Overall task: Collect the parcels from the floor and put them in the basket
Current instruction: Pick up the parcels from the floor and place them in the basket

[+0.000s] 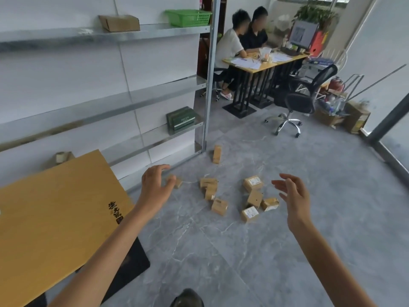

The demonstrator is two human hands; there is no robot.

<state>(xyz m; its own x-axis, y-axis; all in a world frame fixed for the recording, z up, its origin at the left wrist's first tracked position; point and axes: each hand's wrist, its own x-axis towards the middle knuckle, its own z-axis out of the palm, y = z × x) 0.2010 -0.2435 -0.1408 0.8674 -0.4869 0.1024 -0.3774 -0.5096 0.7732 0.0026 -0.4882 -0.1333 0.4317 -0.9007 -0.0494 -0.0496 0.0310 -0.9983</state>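
Several small brown cardboard parcels lie scattered on the grey floor ahead: a labelled parcel (253, 183), a middle parcel (219, 206), a left parcel (178, 182) and an upright parcel (217, 154) near the shelf post. My left hand (156, 185) is stretched forward with fingers spread, holding nothing, in front of the left parcel. My right hand (292, 196) is open too, to the right of the parcel cluster. A green plastic basket (188, 17) sits on the top shelf.
Metal shelving (99, 103) runs along the left wall with a brown box (119, 23) and a green box (181, 120). A large yellow carton (55, 213) stands at my left. Two people sit at a desk (265, 63); an office chair (298, 100) stands behind the parcels.
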